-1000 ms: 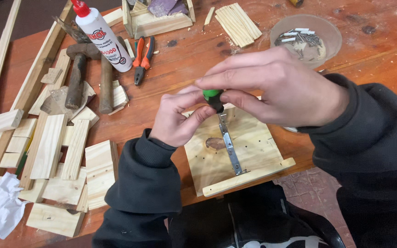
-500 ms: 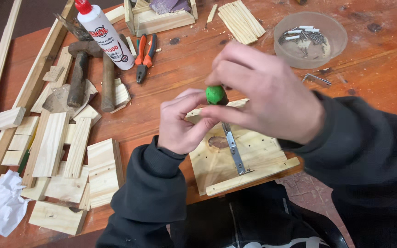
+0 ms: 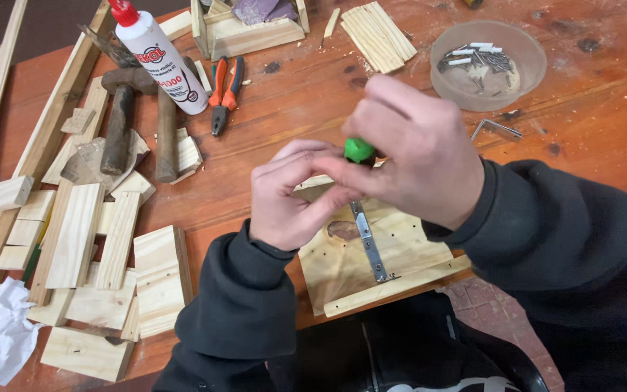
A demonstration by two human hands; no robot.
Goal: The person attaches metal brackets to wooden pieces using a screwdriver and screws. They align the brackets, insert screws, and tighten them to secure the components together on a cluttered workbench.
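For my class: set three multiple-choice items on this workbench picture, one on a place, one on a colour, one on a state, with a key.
1. Where do the orange-handled pliers lie?
A. right of the white glue bottle
B. inside the clear plastic bowl
C. on the pale wooden board

2. What colour is the tool handle held in the hands?
A. red
B. green
C. yellow

3. How is the glue bottle?
A. uncapped
B. capped
C. crushed

Key: 1 A, pliers sit beside the bottle; 2 B, green shows between left hand and right hand; 3 B, its red cap is on.

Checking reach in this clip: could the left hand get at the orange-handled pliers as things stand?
Probably yes: the pliers lie in the open on the table, nothing over them, but the left hand is busy at the green-handled tool.
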